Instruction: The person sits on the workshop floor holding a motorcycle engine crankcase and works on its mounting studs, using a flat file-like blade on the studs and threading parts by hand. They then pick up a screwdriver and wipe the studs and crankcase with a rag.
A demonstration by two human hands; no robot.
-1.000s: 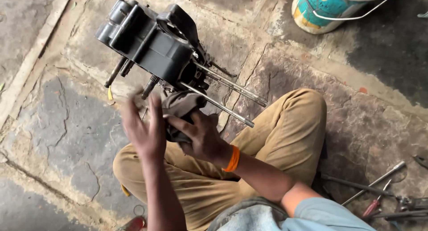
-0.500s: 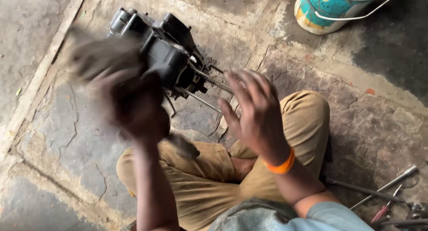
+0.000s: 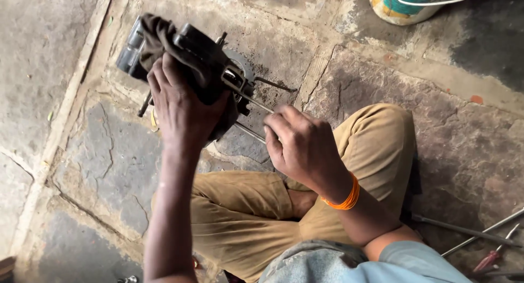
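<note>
A dark, greasy engine block (image 3: 210,51) rests on the stone floor in front of my crossed legs. My left hand (image 3: 183,105) presses a dark cloth (image 3: 157,34) against the top and near side of the block. Long metal studs (image 3: 254,97) stick out of the block towards me. My right hand (image 3: 303,146), with an orange band on its wrist, is curled around the near end of one stud. Part of the block is hidden behind my left hand and the cloth.
A teal and yellow bucket (image 3: 401,2) with a wire handle stands at the top right. Long metal rods (image 3: 469,231) and a red-handled screwdriver (image 3: 491,259) lie on the floor at the lower right. The cracked stone slabs (image 3: 98,168) meet a concrete edge on the left.
My left hand has swung up with the cloth and come down on the engine block. My right hand has dropped from the air onto a stud.
</note>
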